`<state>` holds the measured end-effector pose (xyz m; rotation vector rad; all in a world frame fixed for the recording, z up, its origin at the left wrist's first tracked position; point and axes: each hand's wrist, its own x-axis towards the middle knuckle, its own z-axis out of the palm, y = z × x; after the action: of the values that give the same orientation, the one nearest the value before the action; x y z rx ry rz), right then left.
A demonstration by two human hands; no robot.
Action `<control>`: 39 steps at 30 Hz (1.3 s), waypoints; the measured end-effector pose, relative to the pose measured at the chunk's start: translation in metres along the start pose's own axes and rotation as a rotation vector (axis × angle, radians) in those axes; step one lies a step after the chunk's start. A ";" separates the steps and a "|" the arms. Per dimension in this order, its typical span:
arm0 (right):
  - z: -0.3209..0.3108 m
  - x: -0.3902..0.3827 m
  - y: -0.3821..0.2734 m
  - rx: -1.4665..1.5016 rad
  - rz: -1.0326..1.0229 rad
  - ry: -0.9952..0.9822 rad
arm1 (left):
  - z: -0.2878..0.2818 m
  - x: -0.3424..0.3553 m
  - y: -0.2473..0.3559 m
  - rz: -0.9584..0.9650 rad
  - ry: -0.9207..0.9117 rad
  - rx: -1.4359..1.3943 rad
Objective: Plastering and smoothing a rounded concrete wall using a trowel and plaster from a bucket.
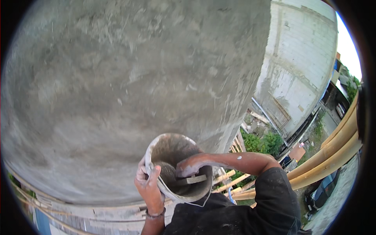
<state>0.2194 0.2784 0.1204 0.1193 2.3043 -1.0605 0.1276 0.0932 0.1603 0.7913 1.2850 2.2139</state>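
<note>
A bucket (169, 145), crusted with grey mortar, is tilted toward me in front of my chest. My left hand (150, 183) is closed on its left rim, with the thumb over the edge. Inside the bucket, my right hand (189, 166) is dusted with pale grey, and its fingers look curled; their tips are hidden. Just below that hand, a flat grey bar-like piece (192, 180) lies across the bucket; I cannot tell whether the hand holds it. Wet-looking grey mortar (166, 171) sits along the inner left side. A thin wire handle (206, 199) hangs at the bucket's lower right.
A broad grey plastered wall (129, 86) rises right before me. Bamboo poles (329, 156) curve along the right, with more poles (235, 182) beside my right arm. Lower down on the right are green plants (264, 144) and a pale block wall (301, 55). Planks (105, 225) run along the lower left.
</note>
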 end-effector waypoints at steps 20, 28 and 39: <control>-0.183 -0.296 -0.104 -0.661 0.156 2.022 | 0.059 0.017 0.017 -0.185 -0.059 -0.548; -0.167 -0.219 -0.018 -1.219 0.068 2.153 | 0.053 0.019 0.009 -0.180 -0.046 -0.472; -0.181 -0.205 -0.033 -1.234 -0.132 2.181 | 0.044 0.026 0.009 -0.193 -0.045 -0.494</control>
<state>0.2907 0.4187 0.3470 0.9258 4.0299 1.7382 0.1371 0.1332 0.1918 0.4972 0.7064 2.2022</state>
